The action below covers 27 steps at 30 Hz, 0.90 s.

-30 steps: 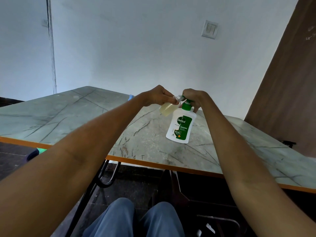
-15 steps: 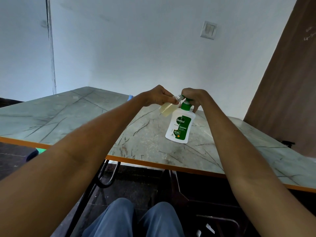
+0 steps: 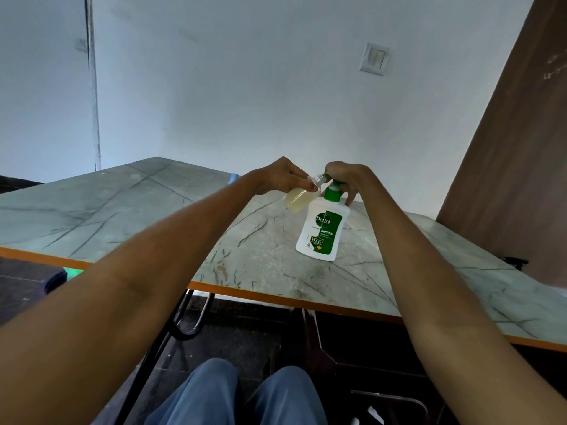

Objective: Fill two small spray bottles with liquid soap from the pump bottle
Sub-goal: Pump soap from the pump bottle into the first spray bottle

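On table (image 3: 122, 210) | left hand (image 3: 280, 176) pinches tilted spray bottle (image 3: 299, 199) | right hand (image 3: 345, 179) grips pump bottle (image 3: 322, 231) head

Marble-patterned table (image 3: 129, 210) before white wall (image 3: 245, 87); brown door (image 3: 515, 154) rightward.

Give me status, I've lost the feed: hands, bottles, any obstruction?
Left hand holds small spray bottle, tilted. Right hand on pump bottle head. No obstruction seen.

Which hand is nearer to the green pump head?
Right. The right hand rests on the pump head; the left hand is beside it, holding the small spray bottle.
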Available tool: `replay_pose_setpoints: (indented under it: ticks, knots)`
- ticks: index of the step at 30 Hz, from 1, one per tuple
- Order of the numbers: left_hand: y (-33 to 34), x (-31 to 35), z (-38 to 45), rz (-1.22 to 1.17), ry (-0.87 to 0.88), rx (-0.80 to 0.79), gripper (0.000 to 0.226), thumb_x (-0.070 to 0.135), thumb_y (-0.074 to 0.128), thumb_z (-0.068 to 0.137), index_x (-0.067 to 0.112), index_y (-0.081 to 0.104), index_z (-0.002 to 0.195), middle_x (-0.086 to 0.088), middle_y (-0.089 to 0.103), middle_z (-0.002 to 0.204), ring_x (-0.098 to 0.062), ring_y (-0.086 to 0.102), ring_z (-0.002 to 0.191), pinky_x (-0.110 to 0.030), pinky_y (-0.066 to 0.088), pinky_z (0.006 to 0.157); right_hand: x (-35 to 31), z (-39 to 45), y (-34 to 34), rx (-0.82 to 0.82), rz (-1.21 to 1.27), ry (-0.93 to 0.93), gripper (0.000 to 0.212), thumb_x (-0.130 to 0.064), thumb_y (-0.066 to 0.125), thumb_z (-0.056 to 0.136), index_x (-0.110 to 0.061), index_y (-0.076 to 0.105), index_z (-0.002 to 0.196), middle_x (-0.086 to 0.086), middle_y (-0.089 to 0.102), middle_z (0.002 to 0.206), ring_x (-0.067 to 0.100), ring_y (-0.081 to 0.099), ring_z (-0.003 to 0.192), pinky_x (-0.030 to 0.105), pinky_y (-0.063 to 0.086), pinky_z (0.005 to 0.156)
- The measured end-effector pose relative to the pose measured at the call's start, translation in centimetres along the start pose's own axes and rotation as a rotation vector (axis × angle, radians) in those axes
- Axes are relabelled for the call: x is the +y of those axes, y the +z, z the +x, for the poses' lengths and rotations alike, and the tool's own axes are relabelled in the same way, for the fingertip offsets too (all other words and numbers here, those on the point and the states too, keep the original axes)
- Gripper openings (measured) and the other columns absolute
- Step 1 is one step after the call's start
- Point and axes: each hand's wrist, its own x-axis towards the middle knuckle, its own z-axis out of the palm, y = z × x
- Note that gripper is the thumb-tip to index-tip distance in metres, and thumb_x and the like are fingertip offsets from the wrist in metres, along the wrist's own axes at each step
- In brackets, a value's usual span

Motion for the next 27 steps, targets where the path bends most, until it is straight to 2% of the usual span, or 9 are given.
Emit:
replay_pose_setpoints:
  ticks: [6,8,10,12,15,19,21,24,27]
  knots:
    - [0.14,0.37,0.02,-0.022,0.014,0.001,0.032,0.017,0.071,0.08,0.002,0.068,0.108,-0.015,0.066,0.114,-0.018,0.058,0.097,-0.039,0.049,0.094,-0.06,-0.09,-0.17,-0.01,-0.035,-0.008,0.024,-0.017,0.023,0.091,-0.011,0.044,0.08,0.019,0.056,0.116,0.032,0.054,0.102,0.057,0.04,0.097]
    - [0.07,0.23,0.0,-0.013,0.015,0.006,0.033,0.017,0.071,0.08,0.001,0.068,0.108,-0.015,0.066,0.115,-0.019,0.058,0.099,-0.04,0.049,0.095,-0.03,0.07,-0.05,-0.008,-0.034,-0.006,0.022,-0.017,0.024,0.089,-0.01,0.043,0.079,0.019,0.057,0.108,0.033,0.056,0.098,0.055,0.042,0.09]
    - [0.07,0.0,0.0,0.011,0.009,-0.009,0.034,0.018,0.07,0.08,0.001,0.067,0.109,-0.014,0.066,0.115,-0.021,0.059,0.102,-0.04,0.048,0.095,0.23,0.01,0.19,0.01,-0.043,0.0,0.022,-0.017,0.026,0.089,-0.011,0.042,0.075,0.017,0.054,0.093,0.03,0.054,0.084,0.051,0.044,0.082]
    - [0.05,-0.25,0.04,0.005,0.015,-0.011,0.034,0.017,0.07,0.08,0.001,0.067,0.11,-0.014,0.066,0.114,-0.021,0.06,0.102,-0.04,0.049,0.095,0.35,0.0,0.34,0.023,-0.04,0.006,0.023,-0.018,0.026,0.09,-0.013,0.041,0.072,0.014,0.05,0.083,0.027,0.051,0.077,0.049,0.044,0.079]
    - [-0.04,-0.38,0.05,-0.018,0.022,-0.002,0.034,0.016,0.07,0.079,0.0,0.067,0.109,-0.015,0.066,0.113,-0.02,0.06,0.099,-0.041,0.049,0.095,0.23,0.0,0.38,0.023,-0.049,0.018,0.02,-0.018,0.026,0.089,-0.013,0.039,0.074,0.015,0.051,0.087,0.031,0.052,0.085,0.052,0.043,0.086]
    - [-0.07,-0.17,0.0,-0.023,0.015,0.0,0.035,0.017,0.071,0.079,0.001,0.067,0.109,-0.013,0.067,0.112,-0.02,0.059,0.099,-0.039,0.049,0.095,-0.01,-0.33,0.06,0.012,-0.047,0.007,0.022,-0.018,0.025,0.091,-0.014,0.041,0.077,0.017,0.051,0.107,0.033,0.051,0.104,0.057,0.037,0.098]
    - [-0.05,-0.05,-0.01,-0.029,0.014,0.004,0.034,0.017,0.071,0.079,0.001,0.067,0.109,-0.01,0.067,0.109,-0.019,0.058,0.098,-0.038,0.049,0.094,-0.17,-0.53,0.01,0.003,-0.045,0.003,0.023,-0.018,0.024,0.093,-0.014,0.042,0.078,0.017,0.05,0.111,0.032,0.05,0.108,0.058,0.034,0.101]
    - [0.2,0.21,0.04,-0.032,0.018,-0.002,0.033,0.017,0.071,0.079,0.002,0.067,0.109,-0.01,0.066,0.108,-0.018,0.058,0.097,-0.037,0.049,0.093,-0.08,-0.39,-0.11,-0.004,-0.051,0.001,0.022,-0.017,0.025,0.092,-0.012,0.042,0.079,0.018,0.051,0.11,0.031,0.05,0.104,0.059,0.034,0.101]
    - [0.1,0.19,0.0,-0.023,0.025,-0.001,0.033,0.017,0.071,0.079,0.001,0.068,0.108,-0.014,0.066,0.113,-0.018,0.058,0.097,-0.037,0.049,0.093,-0.03,-0.08,-0.04,-0.006,-0.048,-0.003,0.021,-0.018,0.026,0.089,-0.009,0.045,0.085,0.018,0.053,0.108,0.033,0.052,0.105,0.055,0.039,0.09]
